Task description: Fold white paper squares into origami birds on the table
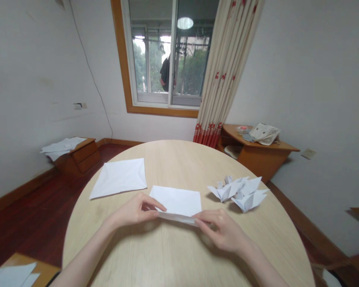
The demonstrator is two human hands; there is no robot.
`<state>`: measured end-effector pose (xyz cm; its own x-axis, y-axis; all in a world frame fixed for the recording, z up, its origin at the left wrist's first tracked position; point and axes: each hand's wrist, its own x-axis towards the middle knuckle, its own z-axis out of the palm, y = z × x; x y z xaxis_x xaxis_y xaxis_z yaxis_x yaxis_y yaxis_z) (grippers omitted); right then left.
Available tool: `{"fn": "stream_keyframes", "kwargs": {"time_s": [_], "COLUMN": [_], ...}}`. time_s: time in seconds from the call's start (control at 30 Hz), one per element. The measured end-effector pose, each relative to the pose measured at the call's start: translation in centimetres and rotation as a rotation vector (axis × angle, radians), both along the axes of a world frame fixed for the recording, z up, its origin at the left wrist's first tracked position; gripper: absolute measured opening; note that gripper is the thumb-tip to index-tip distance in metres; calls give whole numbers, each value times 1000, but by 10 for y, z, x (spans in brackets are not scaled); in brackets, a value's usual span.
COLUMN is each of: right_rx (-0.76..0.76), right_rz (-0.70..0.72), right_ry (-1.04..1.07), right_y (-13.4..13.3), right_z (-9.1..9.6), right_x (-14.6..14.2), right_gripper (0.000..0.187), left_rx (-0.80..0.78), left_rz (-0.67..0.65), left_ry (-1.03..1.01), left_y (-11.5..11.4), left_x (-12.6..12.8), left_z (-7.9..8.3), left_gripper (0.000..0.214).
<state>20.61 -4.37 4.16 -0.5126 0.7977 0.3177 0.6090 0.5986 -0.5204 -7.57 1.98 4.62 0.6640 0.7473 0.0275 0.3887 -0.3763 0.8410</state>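
A white paper sheet [176, 201] lies on the round pale wood table [167, 163], its near edge folded over in a narrow strip. My left hand [136, 210] pinches the left end of that fold between thumb and fingers. My right hand [219, 230] grips the fold's right end, with the fingers curled over it. To the left sits a second, larger white sheet [118, 178], showing faint creases. On the right lies a small pile of folded white origami birds [237, 193], apart from both hands.
A wooden corner desk [257, 155] holding a cloth bag stands beyond the table on the right. A low wooden drawer cabinet [80, 157] topped with white paper stands at the left. More paper rests on a wooden surface [38, 271] at the lower left. Red-brown floorboards surround the table.
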Motion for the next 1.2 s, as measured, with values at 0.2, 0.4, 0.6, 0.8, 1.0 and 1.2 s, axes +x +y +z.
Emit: {"fn": "stream_keyframes", "kwargs": {"time_s": [0.2, 0.4, 0.6, 0.8, 1.0, 1.2], "right_rx": [134, 247, 328, 464, 596, 710], "right_rz": [-10, -70, -167, -208, -237, -268], "right_ry": [110, 160, 139, 158, 88, -33], "right_y": [4, 8, 15, 20, 23, 24], "right_z": [-4, -10, -16, -24, -32, -34], "right_x": [5, 9, 13, 10, 3, 0], "right_gripper": [28, 25, 26, 27, 30, 36], "left_rx": [78, 215, 423, 736, 939, 1003], "left_rz": [87, 168, 193, 162, 195, 231], "left_ry": [5, -95, -101, -70, 76, 174], "left_y": [2, 4, 6, 1, -2, -5], "left_x": [0, 2, 4, 11, 17, 20], "left_z": [-2, -3, -12, -19, -24, -27], "left_gripper": [28, 24, 24, 30, 33, 33]}}
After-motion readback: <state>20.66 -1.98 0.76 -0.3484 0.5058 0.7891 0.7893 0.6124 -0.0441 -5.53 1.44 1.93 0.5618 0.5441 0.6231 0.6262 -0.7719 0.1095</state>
